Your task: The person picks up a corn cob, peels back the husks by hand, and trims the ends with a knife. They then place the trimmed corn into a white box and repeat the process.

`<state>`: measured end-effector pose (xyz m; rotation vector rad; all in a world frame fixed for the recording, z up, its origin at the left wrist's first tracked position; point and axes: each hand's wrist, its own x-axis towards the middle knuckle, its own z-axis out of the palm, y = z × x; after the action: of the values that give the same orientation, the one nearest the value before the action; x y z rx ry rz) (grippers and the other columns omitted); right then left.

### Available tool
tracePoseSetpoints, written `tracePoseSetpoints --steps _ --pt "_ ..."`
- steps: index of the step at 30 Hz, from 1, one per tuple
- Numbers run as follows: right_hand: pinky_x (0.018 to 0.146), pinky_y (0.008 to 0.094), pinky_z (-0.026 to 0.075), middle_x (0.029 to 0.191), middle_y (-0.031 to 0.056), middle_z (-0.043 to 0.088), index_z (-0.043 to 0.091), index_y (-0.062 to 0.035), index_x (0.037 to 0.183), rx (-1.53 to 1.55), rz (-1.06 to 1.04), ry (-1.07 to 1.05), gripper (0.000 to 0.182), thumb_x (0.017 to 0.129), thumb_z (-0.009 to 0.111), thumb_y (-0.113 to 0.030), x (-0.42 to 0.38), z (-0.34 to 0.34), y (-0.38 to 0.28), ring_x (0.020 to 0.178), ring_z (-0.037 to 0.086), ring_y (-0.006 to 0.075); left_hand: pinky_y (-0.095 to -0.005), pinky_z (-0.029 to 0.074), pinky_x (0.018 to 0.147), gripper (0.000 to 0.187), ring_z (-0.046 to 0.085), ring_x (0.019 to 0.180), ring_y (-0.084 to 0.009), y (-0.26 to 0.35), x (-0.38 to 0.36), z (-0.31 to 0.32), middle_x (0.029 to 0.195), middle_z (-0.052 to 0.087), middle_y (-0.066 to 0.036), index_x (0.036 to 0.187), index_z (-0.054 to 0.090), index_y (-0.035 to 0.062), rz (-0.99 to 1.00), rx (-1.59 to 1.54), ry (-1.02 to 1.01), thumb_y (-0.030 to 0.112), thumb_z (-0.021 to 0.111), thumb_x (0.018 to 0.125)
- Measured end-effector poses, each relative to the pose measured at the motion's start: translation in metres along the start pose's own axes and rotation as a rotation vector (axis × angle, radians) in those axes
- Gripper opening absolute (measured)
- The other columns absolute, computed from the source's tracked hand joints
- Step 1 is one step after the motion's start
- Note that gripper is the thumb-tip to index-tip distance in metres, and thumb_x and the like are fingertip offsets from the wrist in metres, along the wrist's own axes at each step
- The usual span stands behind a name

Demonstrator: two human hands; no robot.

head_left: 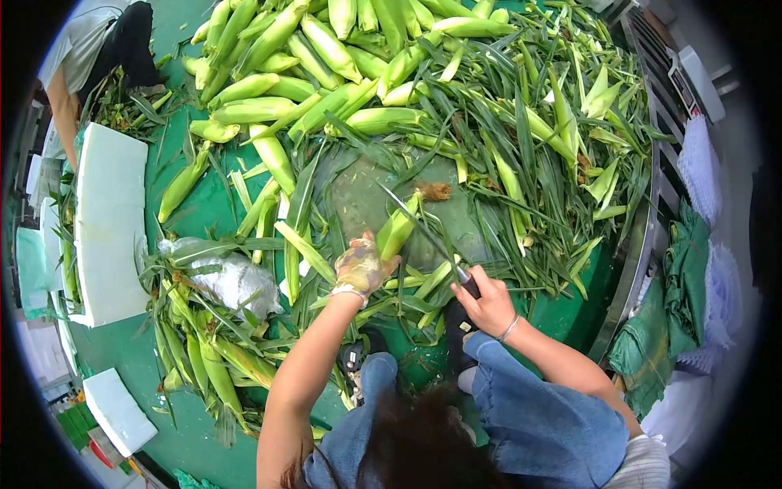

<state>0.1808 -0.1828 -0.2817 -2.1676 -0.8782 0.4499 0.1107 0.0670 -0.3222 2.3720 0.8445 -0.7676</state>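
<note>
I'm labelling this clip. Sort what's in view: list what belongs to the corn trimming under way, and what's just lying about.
In use:
- left hand, gloved, holding the corn cob
- right hand gripping the knife
- cutting board

Lying about:
- pile of corn
- loose husk leaves
- white foam boxes
- plastic bag
- another person
</note>
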Motion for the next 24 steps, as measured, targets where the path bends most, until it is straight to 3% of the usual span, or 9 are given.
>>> tracePoseSetpoints --steps 4,6,7,10,11,12,15,20,24 --pt "0.048 0.0399 0.045 0.064 0.0162 0.059 0.051 -0.0039 0.09 0.048 -0.058 -0.023 0.022 0.085 0.069 -0.015 -0.013 0.013 -0.012 0.056 0.061 0.0359 -0.0437 0.053 0.084 0.065 0.067 0.097 -0.0325 -0.028 0.005 0.018 0.105 0.066 -0.02 0.12 0.052 -0.0016 0.157 -0.33 0.045 0.054 0.06 0.086" --pt "0.049 0.04 0.046 0.065 0.0155 0.059 0.05 -0.0041 0.089 0.019 -0.072 -0.017 0.023 0.083 0.071 -0.014 -0.015 0.021 -0.017 0.057 0.061 0.0355 -0.0463 0.055 0.08 0.067 0.066 0.093 -0.0326 -0.037 -0.005 0.018 0.103 0.065 -0.02 0.127 0.051 0.0015 0.004 -1.608 -0.581 0.055 0.06 0.087" --pt "0.05 0.0414 0.047 0.066 0.015 0.061 0.051 -0.0055 0.09 -0.056 -0.08 -0.007 0.024 0.083 0.071 -0.016 -0.014 0.024 -0.02 0.058 0.062 0.035 -0.0461 0.057 0.069 0.056 0.066 0.084 -0.0309 -0.037 -0.006 0.016 0.1 0.065 -0.016 0.125 0.054 0.0056 -0.036 -1.861 -0.697 0.051 0.056 0.092" --pt "0.053 0.0449 0.05 0.07 0.0152 0.064 0.052 -0.0073 0.094 -0.359 -0.04 -0.048 0.023 0.085 0.067 -0.021 0.007 0.029 0.002 0.062 0.063 0.036 -0.0434 0.056 0.067 0.052 0.066 0.076 -0.0291 -0.025 -0.036 0.012 0.097 0.066 -0.014 0.119 0.058 0.0035 -0.062 -1.845 -0.406 0.048 0.056 0.093" --pt "0.054 0.0457 0.051 0.071 0.0164 0.065 0.051 -0.0072 0.094 -0.395 -0.008 -0.024 0.023 0.086 0.066 -0.023 0.019 0.031 0.023 0.062 0.064 0.0367 -0.038 0.056 0.072 0.055 0.065 0.083 -0.0275 -0.042 -0.016 0.026 0.101 0.066 -0.014 0.121 0.058 0.0024 -0.032 -1.951 -0.804 0.048 0.06 0.09" --pt "0.055 0.0465 0.051 0.073 0.0176 0.065 0.051 -0.0072 0.095 -0.429 0.024 0.0 0.023 0.088 0.064 -0.025 0.031 0.028 0.037 0.063 0.064 0.0375 -0.038 0.056 0.072 0.055 0.065 0.083 -0.0275 -0.044 -0.006 0.031 0.101 0.066 -0.014 0.121 0.058 0.0024 -0.029 -1.952 -0.805 0.048 0.06 0.09" --pt "0.055 0.0481 0.05 0.068 0.0185 0.063 0.049 -0.0064 0.092 -0.328 0.123 -0.009 0.025 0.089 0.064 -0.027 0.047 0.002 0.04 0.061 0.062 0.0394 -0.0383 0.048 0.092 0.08 0.061 0.11 -0.0293 -0.029 -0.009 -0.007 0.117 0.064 -0.02 0.131 0.051 -0.0005 0.034 -0.544 -0.076 0.058 0.064 0.078" --pt "0.055 0.0469 0.049 0.067 0.0168 0.063 0.048 -0.0079 0.093 -0.272 -0.162 -0.164 0.028 0.084 0.068 -0.027 0.033 -0.013 0.008 0.063 0.063 0.0373 -0.0426 0.049 0.089 0.07 0.063 0.102 -0.0385 -0.03 -0.012 -0.029 0.119 0.062 -0.02 0.121 0.055 0.0035 0.152 -0.012 -0.107 0.053 0.069 0.072" --pt "0.057 0.0497 0.05 0.068 0.0189 0.064 0.049 -0.0064 0.09 -0.523 0.032 -0.318 0.028 0.087 0.063 -0.03 0.047 -0.013 0.029 0.064 0.063 0.0399 -0.0477 0.05 0.079 0.058 0.067 0.093 -0.0336 -0.031 -0.025 -0.008 0.102 0.065 -0.017 0.116 0.055 0.0063 0.155 0.242 0.153 0.046 0.07 0.076"
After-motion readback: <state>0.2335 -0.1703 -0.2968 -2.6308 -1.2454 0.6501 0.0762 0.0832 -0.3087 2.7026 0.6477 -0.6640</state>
